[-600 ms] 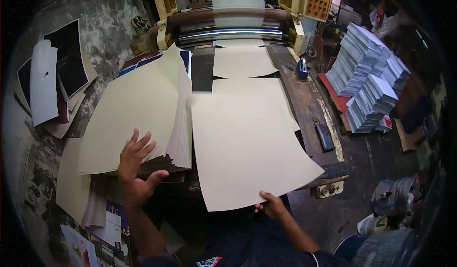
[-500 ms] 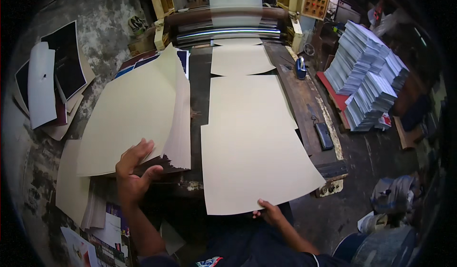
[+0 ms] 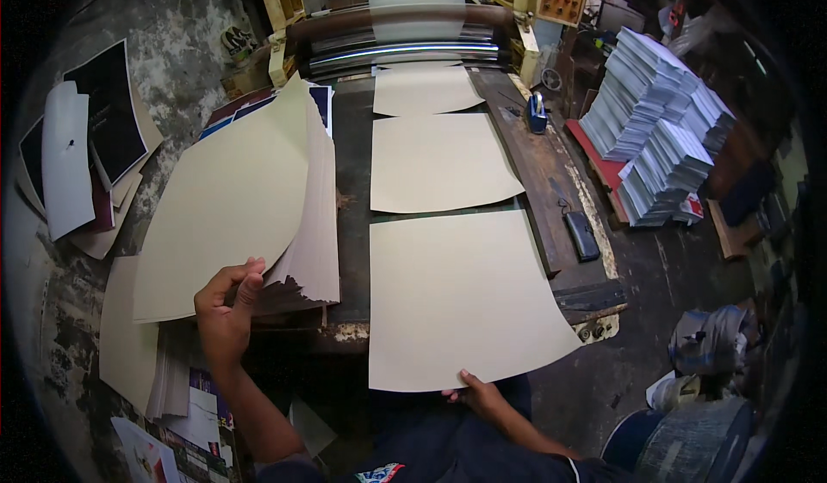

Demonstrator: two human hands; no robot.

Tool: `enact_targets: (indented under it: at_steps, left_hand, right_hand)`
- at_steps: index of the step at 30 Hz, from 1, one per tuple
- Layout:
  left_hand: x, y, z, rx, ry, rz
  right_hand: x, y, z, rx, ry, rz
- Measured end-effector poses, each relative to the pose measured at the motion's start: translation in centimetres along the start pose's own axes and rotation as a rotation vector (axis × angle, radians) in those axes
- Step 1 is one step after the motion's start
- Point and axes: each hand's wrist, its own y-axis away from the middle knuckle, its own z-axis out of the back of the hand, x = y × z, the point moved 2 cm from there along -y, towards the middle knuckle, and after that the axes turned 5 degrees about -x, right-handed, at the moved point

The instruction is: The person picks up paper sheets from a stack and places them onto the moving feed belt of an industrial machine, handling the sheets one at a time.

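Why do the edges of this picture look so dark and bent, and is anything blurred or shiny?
Head view: the fisheye lens bows straight lines, such as the table edge, and the rim fades to black. The cream sheet is evenly lit and sharp. The roller at the top shows a bright glare streak, and the sheet above it looks smeared.

Left hand (image 3: 226,309) on sheet stack (image 3: 228,203), right hand (image 3: 479,394) on cream sheet (image 3: 461,298)

The near sheet (image 3: 461,298) and the two sheets beyond it are plain cream-beige, as is the stack of sheets (image 3: 237,199) at the left. The counter (image 3: 353,181) is dark, worn brown. Far left, a black print (image 3: 108,112) lies beside a white sheet (image 3: 67,160). The bundles at right (image 3: 659,125) are white-grey.
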Motion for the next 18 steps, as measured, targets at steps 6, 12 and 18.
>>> enact_targets:
  at_steps: [6, 12, 18]
  left_hand:
    - [0.8, -0.7, 0.0, -0.095, -0.104, 0.154]
    - [-0.5, -0.6, -1.9, -0.327, -0.094, 0.079]
    - [0.0, -0.4, -2.0, -0.348, -0.149, 0.147]
  right_hand:
    - [2.3, -2.7, -1.2, -0.031, -0.094, -0.003]
    - [4.4, -5.5, -1.5, -0.039, -0.076, 0.02]
    - [6.7, -7.8, -2.6, -0.054, -0.125, 0.02]
